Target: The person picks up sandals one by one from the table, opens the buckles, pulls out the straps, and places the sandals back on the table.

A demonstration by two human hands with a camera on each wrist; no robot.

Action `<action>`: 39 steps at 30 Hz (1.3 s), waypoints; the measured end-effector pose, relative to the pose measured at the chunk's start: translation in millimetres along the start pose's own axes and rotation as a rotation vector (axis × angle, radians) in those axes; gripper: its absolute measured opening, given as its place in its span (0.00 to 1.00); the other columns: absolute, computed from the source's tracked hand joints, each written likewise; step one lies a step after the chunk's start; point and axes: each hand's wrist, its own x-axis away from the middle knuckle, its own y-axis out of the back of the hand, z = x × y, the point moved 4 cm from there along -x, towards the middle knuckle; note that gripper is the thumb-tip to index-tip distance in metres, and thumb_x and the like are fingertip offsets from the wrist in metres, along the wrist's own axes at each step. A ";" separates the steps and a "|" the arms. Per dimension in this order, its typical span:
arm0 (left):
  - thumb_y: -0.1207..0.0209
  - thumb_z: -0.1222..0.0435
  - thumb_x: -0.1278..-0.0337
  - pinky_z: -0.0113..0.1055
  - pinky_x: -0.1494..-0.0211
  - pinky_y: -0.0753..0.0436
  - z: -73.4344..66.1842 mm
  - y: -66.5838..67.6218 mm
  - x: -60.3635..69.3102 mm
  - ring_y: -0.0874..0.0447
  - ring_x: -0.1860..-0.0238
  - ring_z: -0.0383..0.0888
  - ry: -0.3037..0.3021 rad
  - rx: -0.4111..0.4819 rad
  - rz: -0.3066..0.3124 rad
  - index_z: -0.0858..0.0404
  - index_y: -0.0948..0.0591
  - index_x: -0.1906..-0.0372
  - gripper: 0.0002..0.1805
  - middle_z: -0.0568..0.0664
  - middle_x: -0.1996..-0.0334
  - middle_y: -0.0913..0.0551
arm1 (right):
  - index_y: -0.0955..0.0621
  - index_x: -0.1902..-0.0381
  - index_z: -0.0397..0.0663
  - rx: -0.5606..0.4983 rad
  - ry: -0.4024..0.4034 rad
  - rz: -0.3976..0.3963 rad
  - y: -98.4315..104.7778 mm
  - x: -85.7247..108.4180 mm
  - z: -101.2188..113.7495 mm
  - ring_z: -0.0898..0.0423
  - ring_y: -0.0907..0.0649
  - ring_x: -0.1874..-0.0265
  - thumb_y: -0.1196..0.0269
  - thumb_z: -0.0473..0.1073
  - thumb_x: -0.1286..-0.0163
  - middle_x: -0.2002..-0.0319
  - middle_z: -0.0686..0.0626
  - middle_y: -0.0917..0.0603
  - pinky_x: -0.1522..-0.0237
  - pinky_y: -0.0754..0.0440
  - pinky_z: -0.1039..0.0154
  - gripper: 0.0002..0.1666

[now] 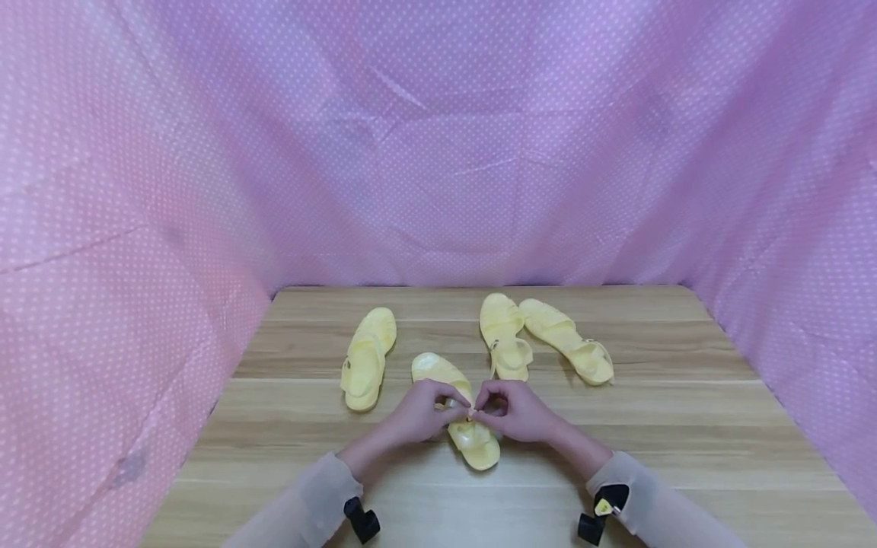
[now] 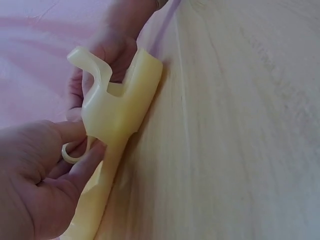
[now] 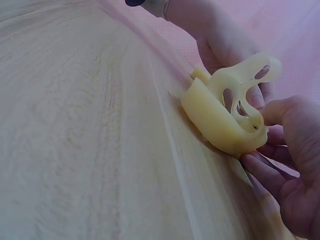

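A yellow sandal (image 1: 477, 449) lies at an angle on the wooden table, toe pointing away to the left. Both hands meet over its ankle strap. My left hand (image 1: 426, 411) pinches a thin strap between thumb and fingers; in the left wrist view the strap (image 2: 70, 159) curls between the fingers of that hand (image 2: 40, 175). From the other side my right hand (image 1: 518, 412) pinches the strap area. The right wrist view shows the right hand (image 3: 295, 160) with its fingertips at the strap's end on the sandal (image 3: 220, 120). The fingertips partly hide the fastening.
One yellow sandal (image 1: 366, 361) lies to the left on the table (image 1: 308, 457). Two more sandals, one upright (image 1: 502, 327) and one slanting (image 1: 565, 339), lie behind the hands at the right. Pink dotted cloth (image 1: 452, 152) hangs around the table's back and sides.
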 end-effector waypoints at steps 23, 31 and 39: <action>0.32 0.60 0.30 0.36 0.39 0.15 1.2 0.1 0.4 0.11 0.47 0.38 -0.023 -0.016 0.027 0.52 0.08 0.54 0.06 0.40 0.54 0.07 | 0.15 0.63 0.48 0.007 0.063 -0.006 -0.3 1.5 1.2 0.64 0.15 0.64 0.29 0.38 0.28 0.64 0.48 0.11 0.66 0.14 0.69 0.04; 0.32 0.61 0.31 0.30 0.47 0.18 -7.5 3.7 -7.1 0.16 0.55 0.32 -0.035 -0.044 0.066 0.52 0.08 0.56 0.05 0.39 0.58 0.08 | 0.16 0.63 0.47 0.002 0.047 -0.002 0.0 0.7 -2.4 0.63 0.14 0.64 0.29 0.37 0.28 0.63 0.50 0.11 0.65 0.14 0.68 0.04; 0.27 0.61 0.35 0.25 0.54 0.19 -10.2 5.8 -11.4 0.18 0.61 0.28 -0.052 -0.083 0.084 0.54 0.07 0.58 0.04 0.39 0.62 0.07 | 0.15 0.63 0.45 -0.010 0.027 -0.008 -1.8 1.0 -3.4 0.62 0.14 0.64 0.29 0.38 0.28 0.62 0.49 0.11 0.64 0.13 0.68 0.04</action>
